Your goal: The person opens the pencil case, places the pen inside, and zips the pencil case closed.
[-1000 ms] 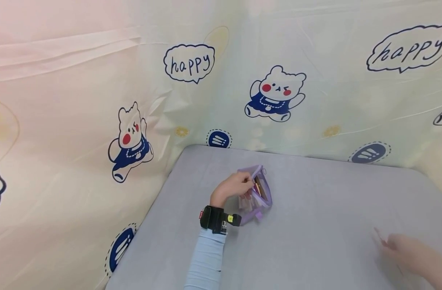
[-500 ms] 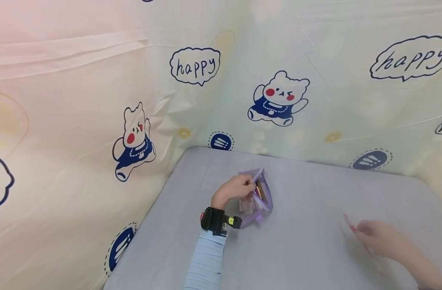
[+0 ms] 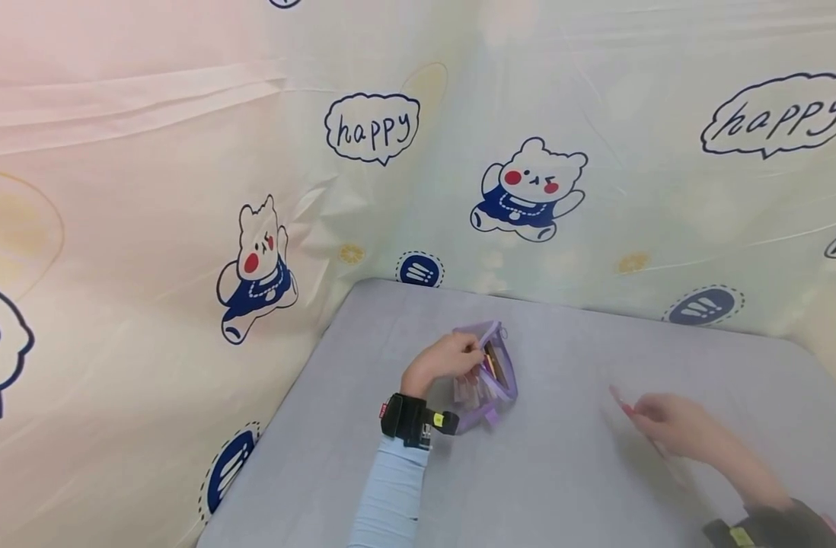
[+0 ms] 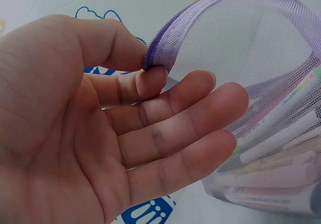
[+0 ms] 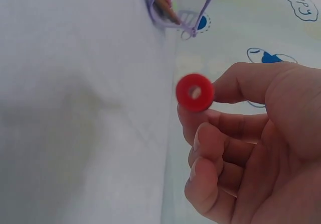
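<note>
A purple-trimmed mesh pencil case [image 3: 502, 369] stands with its mouth unzipped toward the right on the grey tabletop. My left hand [image 3: 445, 356] pinches the zipper edge between thumb and index finger, while the other fingers lie loosely against the mesh. Through the mesh [image 4: 225, 38] in the left wrist view several pens [image 4: 281, 143] show. Out to the right, my right hand [image 3: 671, 426] pinches a slim pen [image 3: 620, 399] with pinkish-red parts, raised over the table and tilted. Its round red end [image 5: 185, 103] faces the camera in the right wrist view; fingers cover part of its length.
The grey tabletop [image 3: 555, 487] reaches back to a pale cloth wall [image 3: 418, 198] printed with bears and "happy" bubbles. Both wrists wear black camera straps. A purple strap [image 3: 474, 417] hangs from the near side of the case.
My right hand has moved left and away from me, bringing the pen closer to the pencil case. The left hand keeps its hold on the case's edge; the head view has shifted slightly.
</note>
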Action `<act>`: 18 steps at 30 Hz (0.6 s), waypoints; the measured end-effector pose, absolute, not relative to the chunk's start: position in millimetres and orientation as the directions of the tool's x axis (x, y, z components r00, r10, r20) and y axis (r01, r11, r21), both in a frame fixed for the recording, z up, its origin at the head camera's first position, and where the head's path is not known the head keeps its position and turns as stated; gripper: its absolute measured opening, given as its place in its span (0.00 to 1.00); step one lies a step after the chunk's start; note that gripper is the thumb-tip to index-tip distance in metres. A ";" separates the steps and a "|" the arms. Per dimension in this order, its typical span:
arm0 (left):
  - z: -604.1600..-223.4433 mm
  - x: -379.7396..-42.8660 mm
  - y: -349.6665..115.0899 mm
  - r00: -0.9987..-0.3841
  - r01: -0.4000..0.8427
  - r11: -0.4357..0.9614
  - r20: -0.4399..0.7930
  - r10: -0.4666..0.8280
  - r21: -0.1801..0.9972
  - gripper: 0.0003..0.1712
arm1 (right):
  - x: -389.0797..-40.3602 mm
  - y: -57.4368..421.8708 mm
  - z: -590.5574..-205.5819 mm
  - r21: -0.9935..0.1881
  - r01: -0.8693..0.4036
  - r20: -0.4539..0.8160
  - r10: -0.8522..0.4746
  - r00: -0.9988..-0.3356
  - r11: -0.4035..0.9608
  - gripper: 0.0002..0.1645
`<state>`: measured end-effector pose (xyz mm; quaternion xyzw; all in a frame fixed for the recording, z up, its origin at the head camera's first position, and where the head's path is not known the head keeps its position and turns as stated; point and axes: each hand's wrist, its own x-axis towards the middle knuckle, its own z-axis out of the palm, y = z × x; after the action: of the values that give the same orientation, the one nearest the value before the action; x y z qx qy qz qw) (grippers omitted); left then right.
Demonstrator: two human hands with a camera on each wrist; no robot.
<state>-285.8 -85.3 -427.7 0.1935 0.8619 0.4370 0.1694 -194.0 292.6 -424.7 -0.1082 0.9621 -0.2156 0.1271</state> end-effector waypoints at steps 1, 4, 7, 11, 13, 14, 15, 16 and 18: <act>-428.0 -285.9 -85.1 -0.868 0.185 0.544 -0.123 0.482 0.819 0.08 | -195.1 290.4 -424.0 -0.467 -0.157 -0.197 -0.276 -0.941 0.870 0.12; -428.9 -286.2 -85.3 -0.867 0.185 0.542 -0.124 0.483 0.820 0.08 | -200.2 283.6 -422.7 -0.537 -0.154 -0.203 -0.304 -0.931 0.830 0.12; -429.4 -286.4 -85.6 -0.865 0.191 0.539 -0.119 0.488 0.820 0.07 | -207.4 276.1 -421.5 -0.579 -0.166 -0.198 -0.335 -0.921 0.798 0.12; -429.1 -285.9 -86.0 -0.866 0.198 0.536 -0.110 0.488 0.821 0.08 | -220.3 263.5 -419.0 -0.604 -0.167 -0.202 -0.353 -0.914 0.779 0.13; -429.1 -285.6 -85.9 -0.869 0.199 0.536 -0.106 0.484 0.821 0.08 | -227.9 256.7 -417.7 -0.620 -0.162 -0.209 -0.361 -0.909 0.768 0.13; -428.8 -285.4 -85.7 -0.870 0.199 0.536 -0.103 0.482 0.820 0.08 | -231.7 253.3 -417.2 -0.633 -0.157 -0.213 -0.365 -0.906 0.758 0.14; -429.0 -285.4 -85.5 -0.872 0.201 0.538 -0.101 0.480 0.819 0.07 | -235.5 249.9 -417.1 -0.642 -0.156 -0.211 -0.369 -0.905 0.750 0.14; -429.3 -285.4 -85.2 -0.873 0.204 0.539 -0.098 0.478 0.817 0.07 | -239.0 246.7 -417.1 -0.651 -0.158 -0.207 -0.374 -0.904 0.743 0.14; -429.9 -285.3 -84.4 -0.873 0.208 0.540 -0.095 0.479 0.815 0.07 | -245.4 240.5 -417.8 -0.670 -0.158 -0.199 -0.380 -0.903 0.725 0.14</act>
<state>-285.3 -84.4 -429.9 0.1988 0.8637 0.4362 0.1556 -245.4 240.5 -417.8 -0.1472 0.9143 -0.3401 0.1634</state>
